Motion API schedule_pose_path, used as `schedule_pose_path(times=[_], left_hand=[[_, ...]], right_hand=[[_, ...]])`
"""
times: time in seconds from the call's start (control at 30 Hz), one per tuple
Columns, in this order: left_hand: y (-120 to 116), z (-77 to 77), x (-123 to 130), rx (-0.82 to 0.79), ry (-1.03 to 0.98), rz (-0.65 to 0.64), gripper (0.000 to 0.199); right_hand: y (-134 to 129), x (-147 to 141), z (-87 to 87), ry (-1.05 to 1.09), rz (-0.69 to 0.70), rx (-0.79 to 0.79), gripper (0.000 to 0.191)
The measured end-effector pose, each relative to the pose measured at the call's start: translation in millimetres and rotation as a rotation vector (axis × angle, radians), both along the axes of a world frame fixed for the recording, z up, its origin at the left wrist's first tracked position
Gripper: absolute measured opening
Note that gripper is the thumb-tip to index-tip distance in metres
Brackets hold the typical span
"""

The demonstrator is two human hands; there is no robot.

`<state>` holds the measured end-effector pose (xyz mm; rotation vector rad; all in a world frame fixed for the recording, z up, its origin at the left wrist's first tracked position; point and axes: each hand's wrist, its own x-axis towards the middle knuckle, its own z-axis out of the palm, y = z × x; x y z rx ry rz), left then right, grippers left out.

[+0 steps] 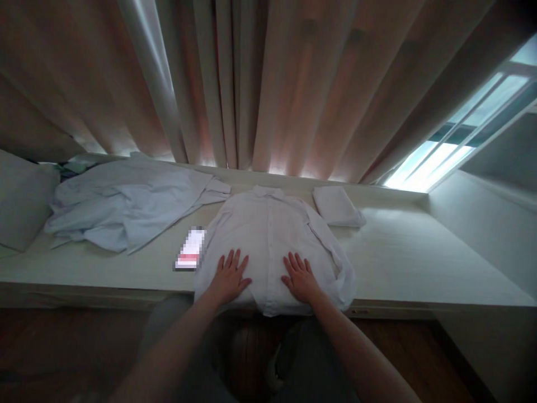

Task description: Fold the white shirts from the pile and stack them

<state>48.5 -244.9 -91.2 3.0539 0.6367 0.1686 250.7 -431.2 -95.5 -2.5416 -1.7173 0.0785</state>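
Note:
A white button-front shirt [268, 224] lies spread out with its collar toward the curtain and its hem hanging slightly over the front edge. My left hand [230, 277] rests flat on the lower left of the shirt, fingers spread. On the other side of the button strip, my right hand [300, 277] is also flat on the cloth with its fingers apart. The shirt's right sleeve lies along its side, bunched near the cuff. Nothing is gripped by either hand.
The shirt is on a pale ledge [403, 252]. A phone [191, 249], blurred out, lies left of the shirt. Farther left are a crumpled white garment [126, 196] and a pale cushion-like block [25, 201]. A folded white cloth [338, 206] sits at the back right, before long curtains [310, 101].

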Motion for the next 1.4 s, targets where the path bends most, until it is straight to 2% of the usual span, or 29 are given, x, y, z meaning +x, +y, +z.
schedule_pose_path(times=[0.23, 0.47, 0.63, 0.73, 0.9, 1.1, 1.27, 1.4], left_hand=[[9, 2.8, -18, 0.010, 0.044, -0.071, 0.079], [6, 6.3, -34, 0.017, 0.112, -0.086, 0.078], [-1, 8.3, -40, 0.016, 0.111, -0.044, 0.074], [-8, 9.8, -43, 0.016, 0.078, -0.052, 0.064], [-14, 10.1, -54, -0.006, 0.096, -0.139, 0.028], [-15, 11.7, -63, -0.027, 0.113, -0.155, 0.028], [-16, 16.9, -76, -0.001, 0.077, -0.152, 0.026], [-16, 22.9, -84, 0.002, 0.051, -0.184, 0.021]], right_hand=[[-2, 4, -5.9, 0.000, -0.024, 0.053, 0.065], [-3, 3, -10.9, 0.015, -0.017, 0.097, 0.064], [0, -6, -0.9, 0.009, 0.043, 0.137, 0.057], [-1, -17, 12.5, 0.019, 0.137, 0.163, 0.042], [-6, -35, 22.9, 0.067, 0.220, 0.135, 0.023], [-7, -43, 16.8, 0.039, 0.143, 0.106, 0.018], [-12, -45, 22.0, 0.025, 0.115, 0.120, 0.020], [-18, -46, 25.1, 0.054, 0.144, 0.128, 0.024]])
